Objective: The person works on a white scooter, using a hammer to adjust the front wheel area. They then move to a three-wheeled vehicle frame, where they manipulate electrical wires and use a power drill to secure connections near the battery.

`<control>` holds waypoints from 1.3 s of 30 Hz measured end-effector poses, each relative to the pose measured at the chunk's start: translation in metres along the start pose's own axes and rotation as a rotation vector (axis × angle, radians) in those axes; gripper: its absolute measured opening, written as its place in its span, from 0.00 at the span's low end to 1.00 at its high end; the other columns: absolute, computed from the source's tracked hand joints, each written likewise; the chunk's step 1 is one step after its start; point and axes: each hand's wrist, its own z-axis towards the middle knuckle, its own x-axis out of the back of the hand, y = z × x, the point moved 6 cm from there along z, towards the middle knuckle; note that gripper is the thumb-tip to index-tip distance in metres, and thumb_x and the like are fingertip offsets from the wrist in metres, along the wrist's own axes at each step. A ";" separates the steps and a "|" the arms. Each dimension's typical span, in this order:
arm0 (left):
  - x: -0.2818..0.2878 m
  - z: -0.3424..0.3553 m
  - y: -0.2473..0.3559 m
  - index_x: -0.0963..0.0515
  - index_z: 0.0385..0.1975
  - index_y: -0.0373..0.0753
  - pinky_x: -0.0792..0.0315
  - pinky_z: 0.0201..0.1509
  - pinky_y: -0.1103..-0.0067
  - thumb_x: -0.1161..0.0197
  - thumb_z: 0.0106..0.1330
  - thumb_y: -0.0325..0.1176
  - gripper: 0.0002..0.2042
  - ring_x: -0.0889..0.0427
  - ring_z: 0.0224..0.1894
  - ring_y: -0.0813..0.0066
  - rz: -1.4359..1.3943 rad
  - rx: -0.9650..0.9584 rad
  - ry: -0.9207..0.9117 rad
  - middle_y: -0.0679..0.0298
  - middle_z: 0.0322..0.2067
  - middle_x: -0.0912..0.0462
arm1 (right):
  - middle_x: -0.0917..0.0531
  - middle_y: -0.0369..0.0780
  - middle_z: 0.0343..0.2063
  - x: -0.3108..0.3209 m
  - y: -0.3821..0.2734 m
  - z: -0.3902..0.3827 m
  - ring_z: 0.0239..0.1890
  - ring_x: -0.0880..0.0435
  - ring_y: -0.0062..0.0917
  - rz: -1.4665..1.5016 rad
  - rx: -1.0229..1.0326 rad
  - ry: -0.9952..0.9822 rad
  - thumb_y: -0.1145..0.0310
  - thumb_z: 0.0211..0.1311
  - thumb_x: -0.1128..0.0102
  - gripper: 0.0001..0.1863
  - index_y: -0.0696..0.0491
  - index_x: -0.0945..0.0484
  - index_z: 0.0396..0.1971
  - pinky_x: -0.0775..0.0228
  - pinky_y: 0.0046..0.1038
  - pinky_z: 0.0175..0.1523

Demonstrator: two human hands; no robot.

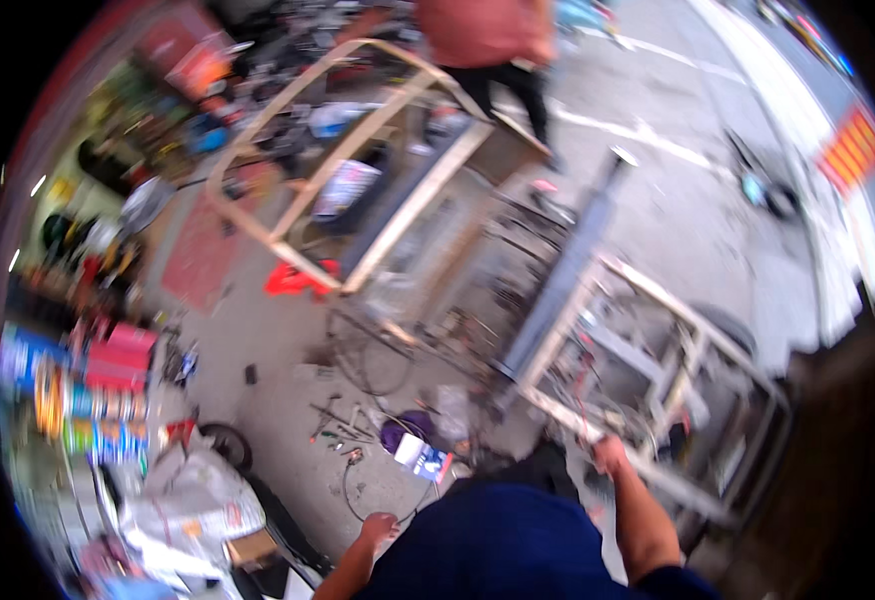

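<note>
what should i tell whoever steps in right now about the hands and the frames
Right hand grips the near rail of the pale metal frame in front of the person.
Left hand hangs low by the hip, holding nothing that shows.
A long dark beam lies across that frame. A larger curved frame stands further off, with another person beside it.
Small tools lie scattered on the concrete floor.
The picture is blurred; what is done or left cannot be told.

Seen from above, the person's right hand is raised forward, fingers curled closed, forearm bare. The left hand hangs low, loosely curled.
</note>
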 end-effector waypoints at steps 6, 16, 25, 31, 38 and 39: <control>0.034 0.006 -0.082 0.21 0.32 0.35 0.27 0.37 0.61 0.47 0.64 0.44 0.17 0.19 0.30 0.55 1.069 -0.410 -0.139 0.51 0.27 0.18 | 0.16 0.50 0.23 -0.063 0.121 -0.029 0.28 0.15 0.41 -0.026 -0.178 0.032 0.62 0.50 0.43 0.14 0.58 0.17 0.21 0.24 0.38 0.35; -0.017 -0.047 0.190 0.25 0.46 0.35 0.24 0.38 0.76 0.51 0.70 0.36 0.13 0.19 0.33 0.71 0.155 0.177 0.102 0.59 0.35 0.18 | 0.16 0.46 0.22 -0.081 0.076 -0.097 0.27 0.15 0.34 0.389 -0.283 -0.009 0.63 0.54 0.44 0.14 0.61 0.19 0.28 0.24 0.35 0.37; -0.145 -0.026 0.293 0.25 0.49 0.33 0.25 0.43 0.78 0.46 0.69 0.32 0.13 0.18 0.38 0.73 0.378 0.094 -0.075 0.59 0.38 0.17 | 0.17 0.56 0.38 -0.024 0.092 -0.029 0.46 0.19 0.50 0.425 -0.305 0.045 0.62 0.56 0.46 0.18 0.60 0.18 0.38 0.28 0.40 0.53; -0.191 -0.036 0.307 0.25 0.49 0.33 0.26 0.44 0.78 0.44 0.68 0.32 0.13 0.18 0.39 0.72 0.439 0.100 -0.160 0.57 0.39 0.16 | 0.15 0.52 0.31 0.011 0.106 0.039 0.37 0.15 0.44 0.351 -0.249 0.196 0.64 0.56 0.44 0.15 0.60 0.19 0.37 0.25 0.38 0.46; -0.148 -0.042 0.302 0.24 0.47 0.35 0.26 0.40 0.78 0.45 0.68 0.32 0.12 0.18 0.36 0.73 0.380 0.186 0.031 0.60 0.35 0.17 | 0.18 0.54 0.43 0.025 0.082 0.072 0.48 0.20 0.49 0.350 -0.258 0.080 0.63 0.58 0.46 0.16 0.57 0.19 0.40 0.28 0.42 0.55; -0.144 -0.043 0.297 0.24 0.47 0.34 0.26 0.39 0.78 0.45 0.68 0.32 0.12 0.18 0.35 0.74 0.365 0.194 0.030 0.60 0.35 0.17 | 0.18 0.55 0.43 0.022 0.080 0.073 0.48 0.20 0.49 0.354 -0.252 0.076 0.63 0.57 0.46 0.16 0.57 0.19 0.40 0.29 0.42 0.55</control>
